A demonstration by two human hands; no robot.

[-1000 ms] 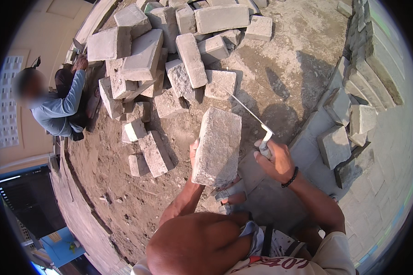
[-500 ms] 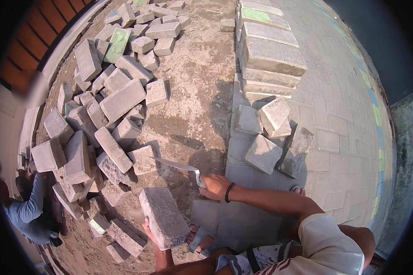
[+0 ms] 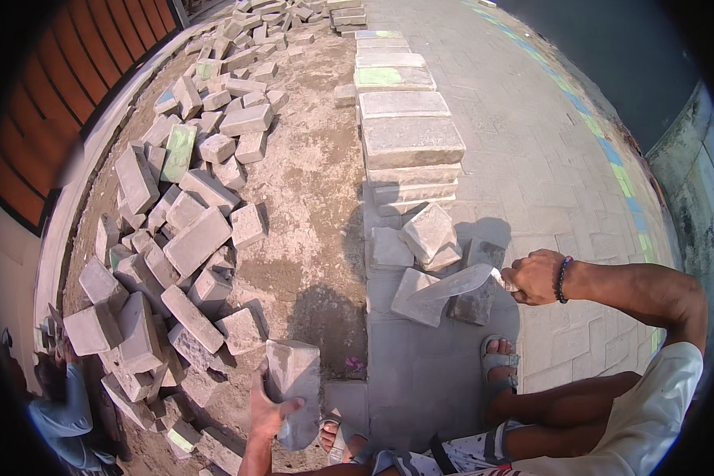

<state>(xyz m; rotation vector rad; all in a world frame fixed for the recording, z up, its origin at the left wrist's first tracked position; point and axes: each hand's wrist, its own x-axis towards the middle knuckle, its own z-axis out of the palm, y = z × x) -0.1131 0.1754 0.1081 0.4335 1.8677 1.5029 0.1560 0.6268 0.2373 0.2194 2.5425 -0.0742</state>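
Observation:
My left hand [image 3: 271, 408] grips a grey concrete paving block [image 3: 293, 373] upright beside my left foot, thumb across its face. My right hand [image 3: 531, 278] is closed on the pale handle of a long-bladed steel tool [image 3: 460, 282], held out level over a few loose blocks [image 3: 412, 305] on the laid paving, its blade pointing left.
Loose blocks [image 3: 190, 238] lie heaped along the left on bare dirt [image 3: 309, 198]. A neat row of stacked blocks [image 3: 412, 139] lines the edge of the paving [image 3: 571, 317]. A co-worker [image 3: 63, 424] crouches at lower left, near an orange slatted gate [image 3: 71, 79].
The view has turned along the paving, showing more of the row. My right hand and blade have swung right, over the loose blocks on the paving. The held block now stands more upright.

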